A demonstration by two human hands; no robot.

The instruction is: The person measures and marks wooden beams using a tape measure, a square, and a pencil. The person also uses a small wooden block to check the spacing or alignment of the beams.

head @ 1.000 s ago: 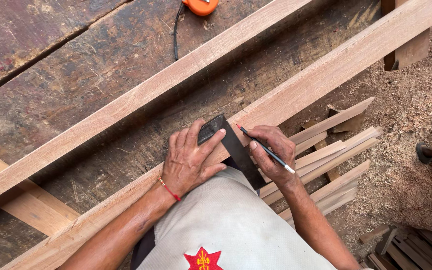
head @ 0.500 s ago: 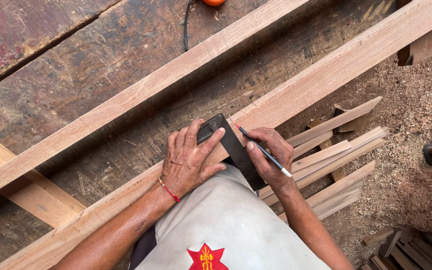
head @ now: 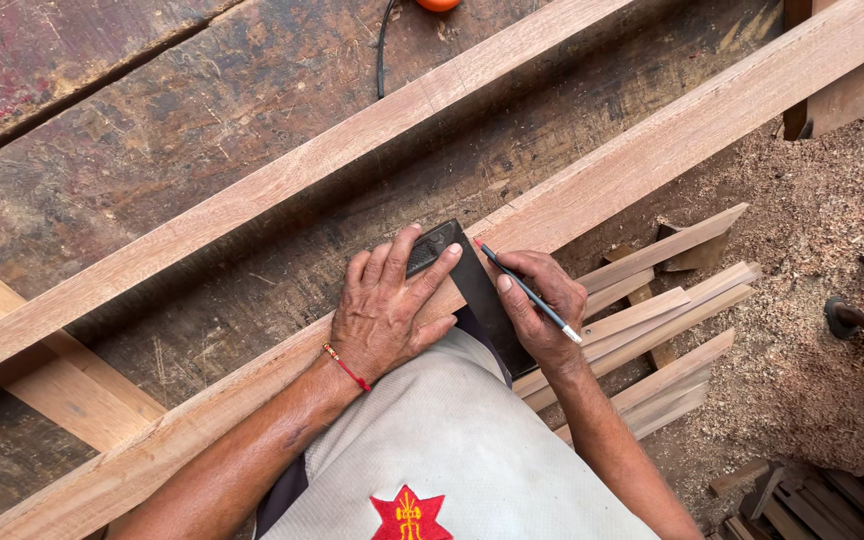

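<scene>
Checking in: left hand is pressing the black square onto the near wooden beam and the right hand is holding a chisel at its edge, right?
Not quite. The right hand holds a pencil, not a chisel, its tip at the edge of the black square. The left hand does press the square onto the near wooden beam, as the head view shows.

A second long wooden plank (head: 282, 185) runs diagonally across a dark, worn workbench (head: 152, 130). An orange tool (head: 438, 4) with a black cord (head: 382, 55) sits at the top edge. Thin wood strips (head: 672, 330) are stacked at right, above a sawdust-covered floor (head: 812, 330).
</scene>
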